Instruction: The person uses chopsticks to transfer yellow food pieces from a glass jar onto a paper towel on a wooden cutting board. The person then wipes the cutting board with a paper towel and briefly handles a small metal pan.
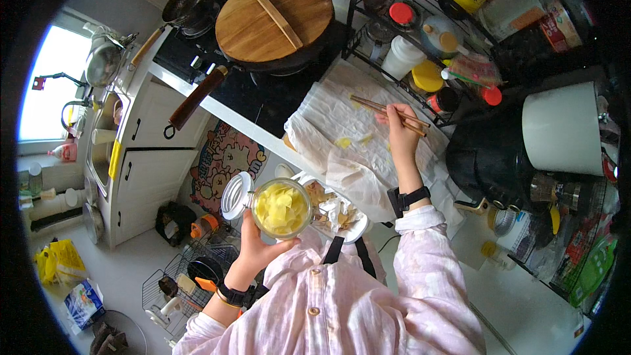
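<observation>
My left hand (259, 246) grips a glass jar (308, 207) from its near side, over the gap in front of the counter. Thin yellow slices (281, 208) fill the jar, and its round glass lid (237, 196) hangs back on the left. Between the fingers of my right hand (403, 130) is a pair of wooden chopsticks (369, 104), their tips above crumpled white paper (315, 113) on the counter. A few yellow slices (342, 142) lie on that paper, left of my right hand. Which food they are I cannot tell.
An open bin (362, 229) holding scraps stands below the counter edge. A wok with a wooden lid (276, 17) sits on the black hob (268, 101), its handle (199, 98) jutting past the edge. A wire rack (362, 52) of jars and a black appliance (485, 162) flank the paper.
</observation>
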`<act>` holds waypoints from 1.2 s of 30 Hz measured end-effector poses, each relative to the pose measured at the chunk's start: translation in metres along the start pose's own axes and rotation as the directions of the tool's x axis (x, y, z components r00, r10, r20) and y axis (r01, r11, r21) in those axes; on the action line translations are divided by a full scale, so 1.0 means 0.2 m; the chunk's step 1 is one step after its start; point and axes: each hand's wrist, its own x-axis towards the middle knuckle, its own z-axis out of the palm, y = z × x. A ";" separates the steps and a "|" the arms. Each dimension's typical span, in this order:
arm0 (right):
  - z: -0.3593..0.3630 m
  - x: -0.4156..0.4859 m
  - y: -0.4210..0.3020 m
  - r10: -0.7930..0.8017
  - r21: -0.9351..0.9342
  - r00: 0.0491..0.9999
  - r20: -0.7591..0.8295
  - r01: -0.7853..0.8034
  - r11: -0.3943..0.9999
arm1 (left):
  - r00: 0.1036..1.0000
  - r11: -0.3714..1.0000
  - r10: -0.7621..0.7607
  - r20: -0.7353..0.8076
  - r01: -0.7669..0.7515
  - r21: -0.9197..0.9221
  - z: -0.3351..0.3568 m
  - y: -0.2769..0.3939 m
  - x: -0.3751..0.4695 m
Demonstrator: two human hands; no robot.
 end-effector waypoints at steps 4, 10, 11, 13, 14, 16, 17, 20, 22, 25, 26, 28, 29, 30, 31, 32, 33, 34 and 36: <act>0.00 -0.01 0.00 0.009 0.013 1.000 0.005 -0.009 1.000 | 1.000 1.000 0.015 -0.013 -0.015 0.007 0.01 -0.02 -0.01; 0.02 0.02 0.00 0.021 0.097 1.000 -0.007 -0.020 0.995 | 0.999 0.998 0.034 -0.013 -0.034 0.057 0.01 -0.03 -0.03; 0.02 0.02 0.00 0.022 0.100 1.000 -0.013 -0.020 0.995 | 0.999 0.998 0.036 -0.016 -0.035 0.050 0.02 -0.03 -0.03; 0.03 0.02 0.01 0.038 0.101 0.999 -0.025 -0.035 0.994 | 0.999 0.999 0.035 -0.022 -0.034 0.036 0.02 -0.03 -0.04; 0.03 0.02 0.02 0.017 0.086 1.000 -0.021 -0.015 0.996 | 0.999 0.999 0.033 -0.026 -0.033 0.029 0.02 -0.03 -0.04; 0.03 0.01 0.02 0.014 0.049 1.000 -0.024 -0.013 0.999 | 0.999 0.999 0.026 -0.030 -0.026 0.022 0.02 -0.03 -0.05; 0.03 0.00 0.02 0.002 0.032 1.000 -0.020 -0.001 0.999 | 0.999 1.000 0.022 -0.028 -0.021 0.022 0.01 -0.03 -0.05; 0.03 -0.03 0.01 -0.013 0.005 1.000 -0.026 0.013 1.000 | 0.998 0.996 0.005 0.059 -0.011 0.091 -0.01 -0.04 -0.05; 0.04 -0.04 -0.01 -0.006 0.014 0.999 -0.039 0.006 1.000 | 0.998 0.994 0.008 0.062 -0.014 0.106 -0.02 -0.04 -0.05; 0.02 -0.07 -0.05 -0.019 0.097 0.997 -0.074 0.026 0.995 | 0.999 0.996 0.036 -0.013 -0.035 0.082 -0.01 -0.04 -0.05; 0.01 -0.07 -0.06 -0.017 0.078 0.996 -0.083 0.024 0.997 | 0.999 0.994 0.043 -0.008 -0.042 0.098 -0.01 -0.04 -0.04; -0.02 -0.08 -0.07 -0.035 0.097 0.996 -0.076 0.043 0.994 | 0.999 0.995 0.046 -0.007 -0.046 0.091 0.00 -0.03 -0.04; -0.04 -0.08 -0.07 0.012 0.065 0.996 -0.085 -0.006 0.998 | 0.999 0.997 0.043 -0.012 -0.042 0.068 0.00 -0.03 -0.04; -0.05 -0.09 -0.07 0.030 0.062 0.996 -0.079 -0.026 0.998 | 0.999 0.998 0.040 -0.016 -0.039 0.045 0.00 -0.03 -0.04; -0.06 -0.09 -0.06 0.049 0.060 0.996 -0.072 -0.044 0.997 | 1.000 0.999 0.024 -0.010 -0.024 0.043 0.01 -0.02 -0.04; -0.06 -0.09 -0.05 0.054 0.076 0.995 -0.079 -0.048 0.996 | 1.000 0.999 0.009 -0.004 -0.008 0.043 0.01 -0.02 -0.04; -0.07 -0.09 -0.05 0.060 0.093 0.995 -0.086 -0.052 0.994 | 1.000 0.999 0.012 -0.003 -0.012 0.036 0.00 -0.02 -0.04; -0.07 -0.10 -0.04 0.088 0.120 0.992 -0.090 -0.076 0.990 | 1.000 0.999 -0.004 0.003 0.004 0.037 0.00 -0.02 -0.05; -0.07 -0.11 -0.05 0.066 0.083 0.993 -0.099 -0.058 0.995 | 1.000 1.000 0.005 0.006 -0.005 0.021 0.00 -0.03 -0.05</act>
